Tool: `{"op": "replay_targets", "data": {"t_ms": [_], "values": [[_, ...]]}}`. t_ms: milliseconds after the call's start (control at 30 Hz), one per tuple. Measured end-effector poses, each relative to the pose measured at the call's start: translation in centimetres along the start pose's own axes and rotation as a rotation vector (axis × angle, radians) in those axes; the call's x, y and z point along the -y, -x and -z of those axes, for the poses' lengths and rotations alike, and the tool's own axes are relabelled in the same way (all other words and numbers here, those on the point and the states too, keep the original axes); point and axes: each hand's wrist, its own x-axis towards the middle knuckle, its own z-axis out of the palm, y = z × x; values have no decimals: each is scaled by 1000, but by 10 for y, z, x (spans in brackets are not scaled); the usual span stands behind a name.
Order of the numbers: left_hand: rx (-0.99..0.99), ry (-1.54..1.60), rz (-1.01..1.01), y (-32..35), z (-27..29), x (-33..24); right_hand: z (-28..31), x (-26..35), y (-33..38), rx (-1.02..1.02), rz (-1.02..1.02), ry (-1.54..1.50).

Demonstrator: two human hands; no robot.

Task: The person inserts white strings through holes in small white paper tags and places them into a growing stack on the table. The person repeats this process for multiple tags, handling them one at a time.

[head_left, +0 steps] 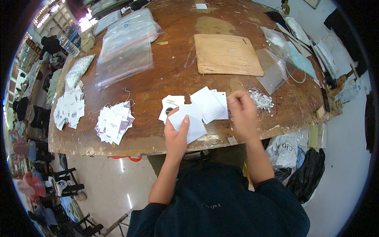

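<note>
My left hand (176, 138) is closed on white cards (192, 123), with the thumb lying across the top face. To the right, my right hand (243, 114) is raised over the table edge. Motion smears its fingers, which look bent, and whether they hold anything cannot be made out. Just beside it lies a tangled heap of white strings (260, 99). A fanned stack of blank white cards (209, 103) sits between the hands. Behind my left hand are printed white cards (171, 103), partly covered by what I hold.
Left of me lie two piles of printed tags, a nearer one (114, 123) and a farther one (70, 108). Clear plastic bags (125, 59) are stacked behind them. A thin wooden board (227, 55) lies mid-table. Filled plastic bags (300, 170) stand below the right edge.
</note>
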Motion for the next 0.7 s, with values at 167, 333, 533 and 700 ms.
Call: {"op": "replay_targets", "data": {"t_ms": [167,333,533,700], "values": [[62,-84,-64,6,-5,-3,-49,1,28,54,204,93],[28,-228,-178,10,-3,-2,-68,11,28,-2,217,88],[-7,-864,-956,-3,6,1,-71,15,32,114,-241,-421],[-75,-1255,-1204,-2,23,-3,-63,8,30,291,-648,-1036]]}}
